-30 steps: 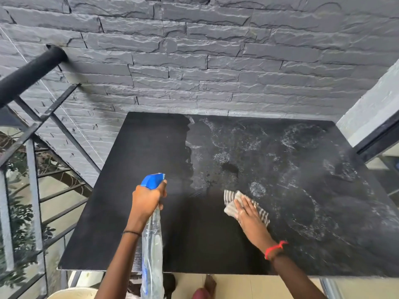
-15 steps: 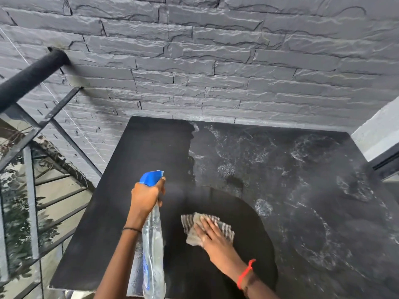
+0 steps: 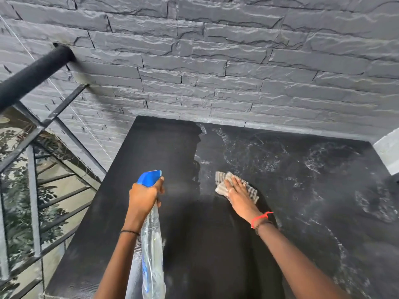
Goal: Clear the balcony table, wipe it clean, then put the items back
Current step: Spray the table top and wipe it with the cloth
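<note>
The black balcony table (image 3: 164,147) fills the middle of the view with nothing standing on it. Its left half is dark and matte; its right half carries whitish streaks and ring marks (image 3: 319,160). My left hand (image 3: 143,196) holds a clear spray bottle (image 3: 152,244) with a blue trigger head by its neck, above the table's near left part. My right hand (image 3: 238,194) lies flat, fingers spread, pressing a grey striped cloth (image 3: 221,181) onto the table near its centre, at the border between the dark and streaked areas.
A grey stone-brick wall (image 3: 216,61) stands right behind the table. A black metal railing (image 3: 32,78) with bars runs along the left, with foliage beyond it. A white wall edge (image 3: 388,152) juts in at the right.
My right hand slid the cloth toward me and left, then pushed it away again to the table's centre. A dark wiped patch now spreads in front of me. The bottle hand barely moved.
</note>
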{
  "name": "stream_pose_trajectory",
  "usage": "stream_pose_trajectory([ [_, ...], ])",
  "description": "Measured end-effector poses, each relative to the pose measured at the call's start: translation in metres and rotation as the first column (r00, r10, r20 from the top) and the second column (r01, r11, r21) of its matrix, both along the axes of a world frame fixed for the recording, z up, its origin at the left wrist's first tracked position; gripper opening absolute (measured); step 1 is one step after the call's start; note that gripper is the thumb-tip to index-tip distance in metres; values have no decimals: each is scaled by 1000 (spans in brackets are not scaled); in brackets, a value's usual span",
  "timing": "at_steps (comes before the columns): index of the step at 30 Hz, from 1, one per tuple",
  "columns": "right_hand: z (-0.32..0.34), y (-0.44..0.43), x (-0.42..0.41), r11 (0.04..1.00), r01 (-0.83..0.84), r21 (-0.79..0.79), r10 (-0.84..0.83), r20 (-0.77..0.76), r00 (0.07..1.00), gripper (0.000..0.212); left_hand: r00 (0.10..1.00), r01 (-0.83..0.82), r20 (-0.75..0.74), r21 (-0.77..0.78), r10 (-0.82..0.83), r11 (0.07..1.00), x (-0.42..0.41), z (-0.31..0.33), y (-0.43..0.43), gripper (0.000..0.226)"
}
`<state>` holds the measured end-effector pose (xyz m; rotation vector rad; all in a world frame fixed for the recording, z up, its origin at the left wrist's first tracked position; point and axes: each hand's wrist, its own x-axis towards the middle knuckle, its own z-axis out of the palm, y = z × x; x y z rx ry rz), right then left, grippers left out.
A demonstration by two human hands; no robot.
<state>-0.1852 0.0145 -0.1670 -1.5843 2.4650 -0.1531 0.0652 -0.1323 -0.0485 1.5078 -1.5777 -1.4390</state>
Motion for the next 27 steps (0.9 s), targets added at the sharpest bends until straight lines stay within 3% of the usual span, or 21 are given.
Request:
stream_pose_trajectory([
  [6,4,-28,95,961,-267,-68,273,93,958,60,999,-36,20,-24,37,999,5,1,-10,25],
  [8,-2,-6,122,922,-370,-113,377,43,925,64,999,-41,25,-29,42,999,5,1,-13,25],
  [10,-6,23,134,906,-421,-42,422,5,907,70,998,-51,29,-31,52,998,5,1,-14,26],
  [13,-10,69,119,920,-385,74,383,40,923,81,998,-62,23,-20,62,998,3,1,-14,27],
  [18,-9,96,44,989,-147,19,145,69,987,82,998,-65,4,-8,65,998,3,3,-14,28],
  [21,-11,49,6,997,-71,-33,72,40,997,62,997,-68,18,-20,69,997,6,3,-15,28],
  [24,-8,-23,-3,999,2,-41,0,34,999,60,996,-84,30,-25,84,996,11,0,-15,28],
  [27,-2,-80,20,999,-53,10,52,60,997,62,994,-99,34,-28,100,995,16,-2,-17,29],
])
